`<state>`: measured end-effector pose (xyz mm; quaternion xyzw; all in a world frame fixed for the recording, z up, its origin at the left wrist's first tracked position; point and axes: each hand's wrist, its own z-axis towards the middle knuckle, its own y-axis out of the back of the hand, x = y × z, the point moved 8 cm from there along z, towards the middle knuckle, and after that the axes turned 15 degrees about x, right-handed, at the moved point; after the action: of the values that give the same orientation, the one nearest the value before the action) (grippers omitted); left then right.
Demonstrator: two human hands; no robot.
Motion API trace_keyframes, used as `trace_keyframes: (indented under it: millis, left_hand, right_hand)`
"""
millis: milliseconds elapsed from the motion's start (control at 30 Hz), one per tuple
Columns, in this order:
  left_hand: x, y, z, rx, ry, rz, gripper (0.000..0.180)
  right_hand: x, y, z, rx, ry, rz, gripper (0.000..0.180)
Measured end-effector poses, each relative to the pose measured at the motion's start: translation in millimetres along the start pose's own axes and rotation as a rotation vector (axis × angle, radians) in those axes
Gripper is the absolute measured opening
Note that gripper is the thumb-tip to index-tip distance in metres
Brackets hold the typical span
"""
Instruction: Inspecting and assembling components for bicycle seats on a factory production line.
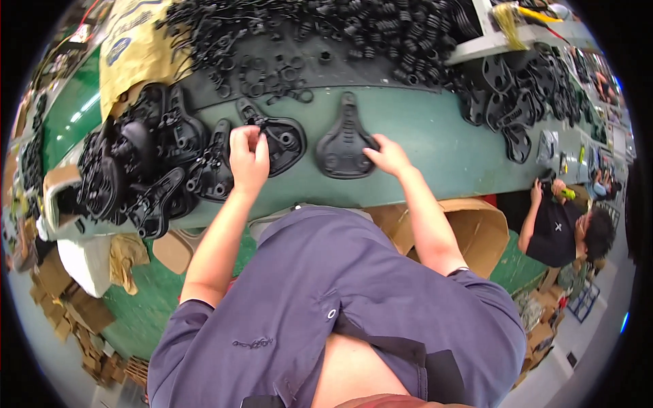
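A black bicycle saddle base [345, 144] lies flat on the green table, its narrow nose pointing to the far side. My right hand [390, 156] grips its right rear edge, thumb and fingers closed at the rim. Left of it lies another black saddle [284, 139], with fittings showing on its upturned side. My left hand [249, 155] is at that saddle's left edge, its fingers curled together; whatever is between them is too small to make out. More black saddles [216, 163] are next to my left wrist.
Heaped black saddles [139, 156] crowd the table's left end, beside a tan sack [136, 51]. Black rings [255, 76] and coiled springs [408, 41] cover a dark mat at the back. More saddle parts [507, 95] lie right; a co-worker [558, 231] sits beyond. A cardboard box [469, 231] stands below the edge.
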<state>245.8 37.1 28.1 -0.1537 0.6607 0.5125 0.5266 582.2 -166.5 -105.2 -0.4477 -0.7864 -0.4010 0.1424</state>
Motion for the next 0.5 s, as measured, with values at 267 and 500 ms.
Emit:
trace_keyframes:
  millis: [267,500]
  left_hand:
    - [-37.1,-88.2,157.2,0.28,-0.349,0.482,0.033]
    - [17.7,-217.4,230.0,0.56,-0.12,0.639,0.024]
  right_hand:
    - [107.1,94.6,104.5,-0.376,0.321,-0.358,0.049]
    - [130.6,132.7,199.1,-0.255,0.154,-0.688,0.056]
